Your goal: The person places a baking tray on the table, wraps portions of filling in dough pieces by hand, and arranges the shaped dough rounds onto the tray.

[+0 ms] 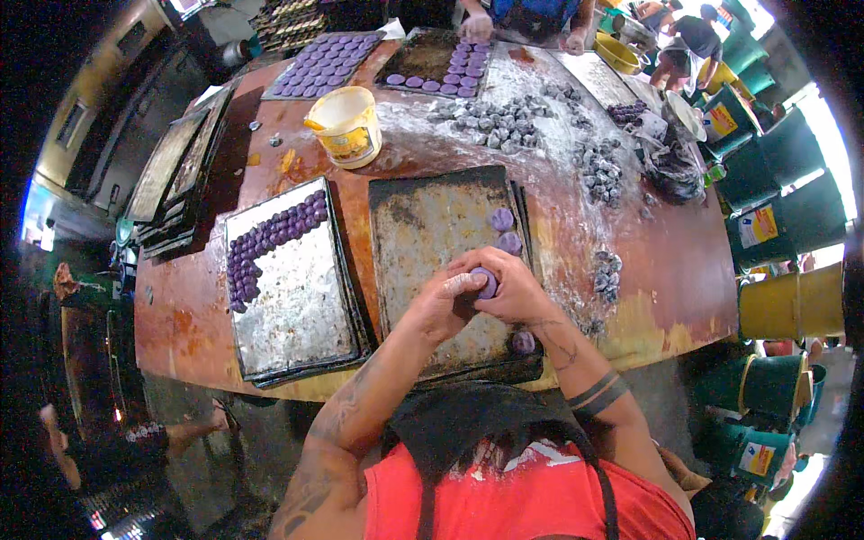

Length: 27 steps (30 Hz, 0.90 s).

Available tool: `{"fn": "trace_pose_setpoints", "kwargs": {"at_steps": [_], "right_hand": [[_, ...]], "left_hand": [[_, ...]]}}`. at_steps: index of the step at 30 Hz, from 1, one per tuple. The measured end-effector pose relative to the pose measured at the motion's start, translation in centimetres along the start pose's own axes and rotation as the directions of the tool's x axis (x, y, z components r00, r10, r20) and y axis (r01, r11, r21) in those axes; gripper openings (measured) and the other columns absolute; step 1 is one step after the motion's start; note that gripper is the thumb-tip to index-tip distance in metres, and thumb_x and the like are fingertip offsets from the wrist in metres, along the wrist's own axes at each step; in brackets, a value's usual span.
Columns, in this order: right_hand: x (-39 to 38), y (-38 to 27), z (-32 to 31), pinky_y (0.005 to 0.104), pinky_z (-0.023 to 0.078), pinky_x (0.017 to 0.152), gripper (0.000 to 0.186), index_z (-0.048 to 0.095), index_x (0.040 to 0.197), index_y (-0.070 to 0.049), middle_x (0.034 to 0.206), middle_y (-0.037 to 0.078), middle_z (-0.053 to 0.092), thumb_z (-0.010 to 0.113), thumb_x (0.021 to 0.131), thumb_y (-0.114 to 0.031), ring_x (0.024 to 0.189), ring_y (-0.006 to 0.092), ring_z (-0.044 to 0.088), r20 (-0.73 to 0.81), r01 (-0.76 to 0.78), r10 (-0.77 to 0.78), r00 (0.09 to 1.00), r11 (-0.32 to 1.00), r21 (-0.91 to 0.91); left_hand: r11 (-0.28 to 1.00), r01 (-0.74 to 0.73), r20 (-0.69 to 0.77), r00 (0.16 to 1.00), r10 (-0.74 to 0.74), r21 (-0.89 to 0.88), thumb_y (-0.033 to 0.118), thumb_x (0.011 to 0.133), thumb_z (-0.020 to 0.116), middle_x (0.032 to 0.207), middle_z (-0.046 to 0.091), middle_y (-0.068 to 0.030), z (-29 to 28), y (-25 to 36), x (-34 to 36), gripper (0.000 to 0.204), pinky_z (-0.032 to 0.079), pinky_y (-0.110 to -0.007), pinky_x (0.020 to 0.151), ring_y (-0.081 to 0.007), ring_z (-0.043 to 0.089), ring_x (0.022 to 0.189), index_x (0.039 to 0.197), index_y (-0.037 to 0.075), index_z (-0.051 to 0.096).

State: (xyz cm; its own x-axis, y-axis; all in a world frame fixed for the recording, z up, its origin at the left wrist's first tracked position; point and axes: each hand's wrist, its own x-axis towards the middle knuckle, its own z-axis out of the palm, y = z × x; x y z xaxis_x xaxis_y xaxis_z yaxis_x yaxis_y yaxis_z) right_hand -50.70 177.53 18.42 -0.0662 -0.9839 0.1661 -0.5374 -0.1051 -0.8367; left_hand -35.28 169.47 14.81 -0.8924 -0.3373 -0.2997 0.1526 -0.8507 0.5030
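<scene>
The left hand (447, 297) and the right hand (515, 286) jointly grasp a round purple dough piece (487, 284), both curled about its sides. The piece is held above a worn baking tray (418, 238), toward that tray's right side. Purple discs (509, 243) lie along its right edge. To the left, a brighter tray (301, 297) bears dark purple balls (270, 238); a yellow bucket (351, 144) stands beyond.

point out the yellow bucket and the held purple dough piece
Yellow bucket (349, 136), head view: outer front wall
Held purple dough piece (487, 284), head view: its exposed face
</scene>
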Motion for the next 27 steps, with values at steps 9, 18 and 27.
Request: {"fn": "trace_pose_setpoints", "kwargs": {"at_steps": [9, 18, 27], "right_hand": [[-1.4, 2.7, 5.2, 0.0389, 0.053, 0.085, 0.038, 0.063, 0.097, -0.004, 0.091, 0.012, 0.063, 0.086, 0.073, -0.022, 0.092, 0.0270, 0.066, -0.344, -0.269, 0.351, 0.871, 0.926, 0.265], [4.8, 11.3, -0.4, 0.0350, 0.056, 0.080, 0.026, 0.071, 0.112, -0.001, 0.098, 0.008, 0.074, 0.074, 0.090, -0.015, 0.091, 0.0188, 0.070, -0.333, -0.575, 0.589, 0.736, 0.804, 0.150], [11.0, 15.6, -3.7, 0.0494, 0.048, 0.099, 0.044, 0.064, 0.131, -0.004, 0.130, 0.022, 0.062, 0.068, 0.091, -0.021, 0.114, 0.0408, 0.060, -0.356, -0.414, 0.218, 0.909, 0.587, -0.696]], "left_hand": [[0.982, -0.083, -0.389, 0.910, 0.145, 0.173, 0.013, 0.094, 0.073, 0.103, 0.070, -0.0048, -1.2, -1.8, 1.2, 0.022, 0.055, -0.037, 0.089, -0.0171, 0.067, 0.100, 0.114, 0.005, 0.068], [0.498, -0.016, -0.291, 0.795, 0.532, 0.867, 0.008, 0.094, 0.069, 0.133, 0.066, -0.0142, -5.4, -2.5, 2.9, 0.045, 0.047, -0.037, 0.105, -0.0224, 0.062, 0.119, 0.138, 0.001, 0.060], [0.629, -0.041, -0.359, 0.792, 0.494, 0.776, 0.008, 0.094, 0.070, 0.128, 0.066, -0.0113, -10.1, 2.3, -7.8, 0.038, 0.051, -0.036, 0.101, -0.0197, 0.062, 0.118, 0.131, 0.001, 0.061]]}}
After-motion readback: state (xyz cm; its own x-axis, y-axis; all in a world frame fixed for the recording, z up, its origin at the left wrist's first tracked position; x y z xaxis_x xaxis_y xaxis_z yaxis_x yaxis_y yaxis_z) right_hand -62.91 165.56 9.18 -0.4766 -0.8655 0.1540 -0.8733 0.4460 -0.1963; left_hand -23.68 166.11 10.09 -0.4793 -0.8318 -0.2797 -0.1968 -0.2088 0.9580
